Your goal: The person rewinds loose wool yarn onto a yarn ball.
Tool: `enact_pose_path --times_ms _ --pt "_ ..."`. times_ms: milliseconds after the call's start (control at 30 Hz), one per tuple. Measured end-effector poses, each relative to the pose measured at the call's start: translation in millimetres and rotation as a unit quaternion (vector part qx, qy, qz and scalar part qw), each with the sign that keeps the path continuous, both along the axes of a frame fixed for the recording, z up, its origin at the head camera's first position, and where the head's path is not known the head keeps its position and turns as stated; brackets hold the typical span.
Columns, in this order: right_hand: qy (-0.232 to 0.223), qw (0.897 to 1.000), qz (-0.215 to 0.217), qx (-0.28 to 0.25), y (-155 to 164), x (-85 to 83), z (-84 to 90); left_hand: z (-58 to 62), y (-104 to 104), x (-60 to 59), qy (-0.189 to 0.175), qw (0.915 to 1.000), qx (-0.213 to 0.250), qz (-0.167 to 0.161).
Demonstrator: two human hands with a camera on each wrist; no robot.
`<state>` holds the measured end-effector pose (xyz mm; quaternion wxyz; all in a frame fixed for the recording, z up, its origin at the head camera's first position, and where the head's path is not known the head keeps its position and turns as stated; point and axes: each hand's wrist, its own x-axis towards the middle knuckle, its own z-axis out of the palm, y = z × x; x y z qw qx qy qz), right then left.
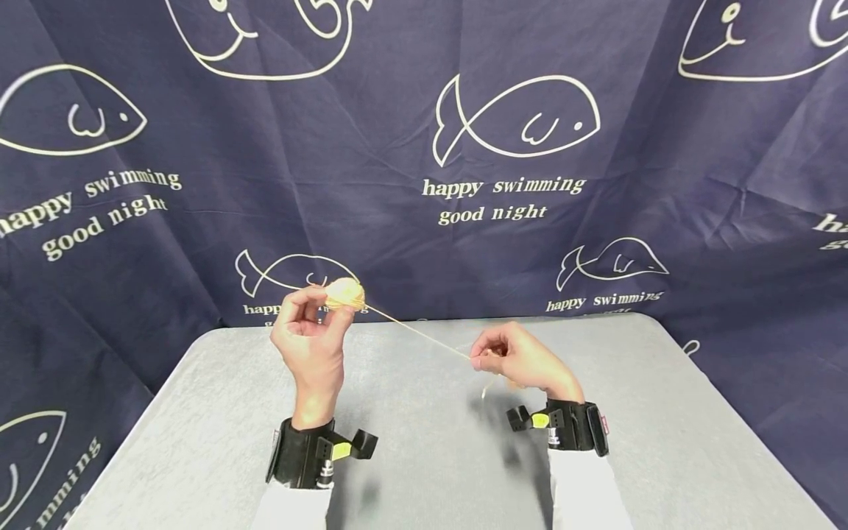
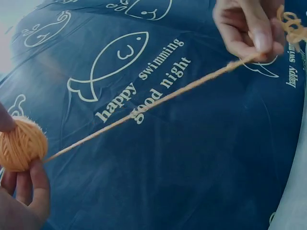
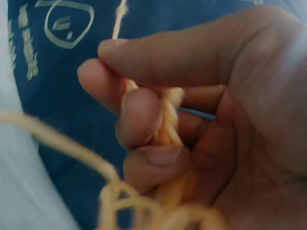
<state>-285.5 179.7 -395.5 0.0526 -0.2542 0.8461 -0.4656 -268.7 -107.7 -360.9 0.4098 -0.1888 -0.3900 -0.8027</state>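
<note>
A small ball of pale orange yarn is held up between the thumb and fingers of my left hand, above the table's far edge. From the ball a strand of yarn runs taut to my right hand, which sits lower and to the right. There the thumb and index finger pinch the strand. Loose loops of yarn gather under the curled fingers in the right wrist view, and a tail of yarn leads off to the left.
A light grey table lies beneath both hands. Behind it hangs a dark blue curtain with white fish outlines and lettering. Each wrist wears a black strap with a small camera mount.
</note>
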Motion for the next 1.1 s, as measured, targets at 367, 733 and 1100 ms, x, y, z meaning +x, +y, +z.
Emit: enact_pose_path --times_ms 367,733,1100 --pt "-0.028 0.981 -0.119 0.153 32.7 -18.9 -41.4 -3.3 -0.4 -4.6 -0.029 0.999 -0.001 0.033" --pt "-0.04 0.983 -0.075 0.16 0.3 -14.6 -31.2 -6.3 11.5 1.1 -0.077 0.9881 -0.118 -0.062" --pt "0.071 0.97 0.051 -0.229 -58.7 -5.5 -7.8 -5.4 19.2 6.8 -0.065 0.9805 -0.148 -0.112"
